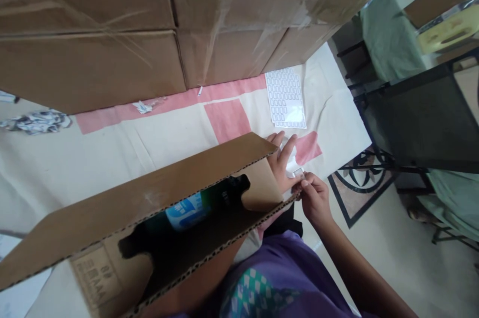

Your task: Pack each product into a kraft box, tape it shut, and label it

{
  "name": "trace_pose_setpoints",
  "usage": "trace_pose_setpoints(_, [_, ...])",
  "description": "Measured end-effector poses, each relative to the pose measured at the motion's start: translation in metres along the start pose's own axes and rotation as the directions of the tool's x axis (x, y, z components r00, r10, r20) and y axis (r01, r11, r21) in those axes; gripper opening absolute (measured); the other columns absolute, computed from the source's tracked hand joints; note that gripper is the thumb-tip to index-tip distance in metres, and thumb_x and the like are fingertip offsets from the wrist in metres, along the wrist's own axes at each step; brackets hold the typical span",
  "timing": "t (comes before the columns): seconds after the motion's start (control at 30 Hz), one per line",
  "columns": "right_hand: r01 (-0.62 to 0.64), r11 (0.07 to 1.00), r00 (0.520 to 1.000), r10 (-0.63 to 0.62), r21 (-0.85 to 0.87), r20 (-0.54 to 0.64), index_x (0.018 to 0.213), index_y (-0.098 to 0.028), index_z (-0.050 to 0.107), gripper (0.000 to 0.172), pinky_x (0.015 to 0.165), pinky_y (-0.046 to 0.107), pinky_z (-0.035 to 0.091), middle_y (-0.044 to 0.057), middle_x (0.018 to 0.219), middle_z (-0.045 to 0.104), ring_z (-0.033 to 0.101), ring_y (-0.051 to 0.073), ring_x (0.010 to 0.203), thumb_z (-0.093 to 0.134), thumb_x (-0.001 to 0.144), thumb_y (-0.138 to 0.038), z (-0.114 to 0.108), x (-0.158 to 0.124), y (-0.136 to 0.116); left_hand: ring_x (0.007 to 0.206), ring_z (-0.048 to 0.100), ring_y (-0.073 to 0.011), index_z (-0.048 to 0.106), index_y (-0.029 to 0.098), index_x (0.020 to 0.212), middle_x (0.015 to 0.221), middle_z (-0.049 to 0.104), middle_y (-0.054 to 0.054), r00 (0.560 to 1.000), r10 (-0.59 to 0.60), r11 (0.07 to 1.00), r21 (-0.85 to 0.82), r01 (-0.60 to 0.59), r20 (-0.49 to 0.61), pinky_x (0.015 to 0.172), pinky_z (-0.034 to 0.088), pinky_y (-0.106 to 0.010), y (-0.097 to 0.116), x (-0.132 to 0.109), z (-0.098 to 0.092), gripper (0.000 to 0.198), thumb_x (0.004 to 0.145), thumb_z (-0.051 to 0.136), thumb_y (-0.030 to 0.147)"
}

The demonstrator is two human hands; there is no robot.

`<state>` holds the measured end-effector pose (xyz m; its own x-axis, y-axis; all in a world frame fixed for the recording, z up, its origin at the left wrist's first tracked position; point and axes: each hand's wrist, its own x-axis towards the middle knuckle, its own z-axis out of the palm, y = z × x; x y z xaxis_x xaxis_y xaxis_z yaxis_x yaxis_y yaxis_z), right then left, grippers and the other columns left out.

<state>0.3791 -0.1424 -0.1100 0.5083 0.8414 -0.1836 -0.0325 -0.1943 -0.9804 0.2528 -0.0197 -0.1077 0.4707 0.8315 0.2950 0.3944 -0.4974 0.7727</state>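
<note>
A long, narrow cardboard box (149,203) lies tilted before me with its long flaps raised and its top open. Inside, partly in shadow, is a dark green item with a blue-and-white label (187,211). My left hand (281,160) is at the box's far right end, fingers spread, with its forearm hidden behind the box. Beside its fingers is a shiny white piece (290,158), partly covered. My right hand (315,197) is closed, thumb and finger pinching a small whitish, label-like piece (299,173) next to my left hand.
Large taped cartons (224,58) stand across the back of the table. A sheet of small blue-outlined labels (286,98) lies on the pink-and-white cloth (179,136). Crumpled material (37,122) and a plastic scrap (144,106) are at the left. A dark panel (430,118) stands at the right.
</note>
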Motion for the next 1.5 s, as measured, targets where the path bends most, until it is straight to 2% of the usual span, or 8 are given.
trace_pose_setpoints(0.17, [0.081, 0.995, 0.993, -0.086, -0.058, -0.083, 0.059, -0.022, 0.049, 0.045, 0.056, 0.028, 0.036, -0.003, 0.056, 0.054, 0.046, 0.012, 0.056, 0.074, 0.094, -0.035, 0.013, -0.001, -0.002, 0.145, 0.048, -0.0328, 0.050, 0.019, 0.151, 0.155, 0.054, -0.014, 0.999, 0.022, 0.999, -0.023, -0.023, -0.043, 0.119, 0.043, -0.050, -0.003, -0.002, 0.005, 0.074, 0.084, 0.075, 0.038])
trace_pose_setpoints(0.27, [0.052, 0.997, 0.990, -0.060, -0.063, -0.131, 0.058, -0.022, 0.046, 0.048, 0.055, 0.029, 0.034, -0.004, 0.055, 0.051, 0.044, 0.012, 0.055, 0.074, 0.094, -0.035, 0.018, -0.001, -0.003, 0.142, 0.050, -0.0333, 0.051, 0.019, 0.149, 0.151, 0.056, -0.016, 0.997, 0.032, 0.999, -0.030, -0.034, -0.068, 0.115, 0.045, -0.051, -0.004, -0.001, 0.007, 0.072, 0.084, 0.074, 0.039])
trace_pose_setpoints(0.43, [-0.019, 0.996, 0.994, 0.009, -0.087, -0.108, 0.059, -0.022, 0.044, 0.050, 0.054, 0.028, 0.032, -0.004, 0.056, 0.050, 0.042, 0.012, 0.054, 0.075, 0.093, -0.042, 0.017, -0.001, -0.005, 0.141, 0.050, -0.0352, 0.049, 0.018, 0.150, 0.150, 0.056, -0.018, 0.996, 0.030, 0.996, -0.078, -0.036, -0.082, 0.115, 0.046, -0.053, -0.004, 0.001, 0.008, 0.076, 0.081, 0.076, 0.038])
trace_pose_setpoints(0.67, [0.078, 0.986, 0.983, -0.101, -0.144, -0.156, 0.060, -0.021, 0.040, 0.052, 0.059, 0.029, 0.032, -0.004, 0.058, 0.045, 0.040, 0.012, 0.059, 0.072, 0.095, -0.041, 0.026, -0.003, -0.007, 0.141, 0.050, -0.0348, 0.051, 0.018, 0.149, 0.149, 0.057, -0.017, 0.995, 0.034, 0.997, -0.063, -0.040, -0.089, 0.114, 0.046, -0.052, -0.003, 0.000, 0.008, 0.074, 0.082, 0.076, 0.038])
trace_pose_setpoints(1.13, [0.099, 0.980, 0.980, -0.126, -0.173, -0.153, 0.061, -0.022, 0.038, 0.052, 0.059, 0.030, 0.031, -0.004, 0.059, 0.044, 0.039, 0.012, 0.059, 0.071, 0.096, -0.042, 0.027, -0.002, -0.005, 0.142, 0.049, -0.0356, 0.051, 0.020, 0.150, 0.151, 0.056, -0.017, 0.996, 0.037, 0.999, -0.037, -0.040, -0.075, 0.114, 0.045, -0.053, -0.005, -0.001, 0.010, 0.076, 0.080, 0.077, 0.036])
trace_pose_setpoints(1.3, [0.108, 0.958, 0.972, -0.158, -0.266, -0.173, 0.057, -0.022, 0.033, 0.058, 0.055, 0.031, 0.027, -0.005, 0.055, 0.037, 0.033, 0.012, 0.055, 0.072, 0.094, -0.044, 0.034, -0.004, -0.005, 0.145, 0.046, -0.0350, 0.048, 0.023, 0.153, 0.156, 0.050, -0.015, 0.994, 0.087, 0.996, 0.025, -0.086, -0.066, 0.115, 0.044, -0.053, -0.010, -0.006, 0.014, 0.079, 0.080, 0.077, 0.031])
trace_pose_setpoints(1.43, [0.150, 0.966, 0.958, -0.194, -0.213, -0.209, 0.056, -0.022, 0.033, 0.057, 0.056, 0.031, 0.027, -0.005, 0.056, 0.036, 0.032, 0.013, 0.056, 0.072, 0.094, -0.041, 0.038, -0.005, -0.001, 0.144, 0.046, -0.0355, 0.045, 0.022, 0.155, 0.156, 0.051, -0.015, 0.992, 0.096, 0.995, 0.048, -0.092, -0.080, 0.113, 0.045, -0.053, -0.013, -0.006, 0.017, 0.083, 0.079, 0.077, 0.034])
trace_pose_setpoints(1.5, [0.174, 0.969, 0.957, -0.208, -0.173, -0.201, 0.056, -0.022, 0.039, 0.052, 0.058, 0.032, 0.029, -0.004, 0.056, 0.040, 0.035, 0.014, 0.058, 0.070, 0.095, -0.039, 0.038, -0.004, 0.001, 0.144, 0.047, -0.0348, 0.046, 0.022, 0.155, 0.155, 0.052, -0.015, 0.991, 0.098, 0.994, 0.057, -0.093, -0.095, 0.113, 0.046, -0.051, -0.012, -0.006, 0.018, 0.081, 0.080, 0.076, 0.036])
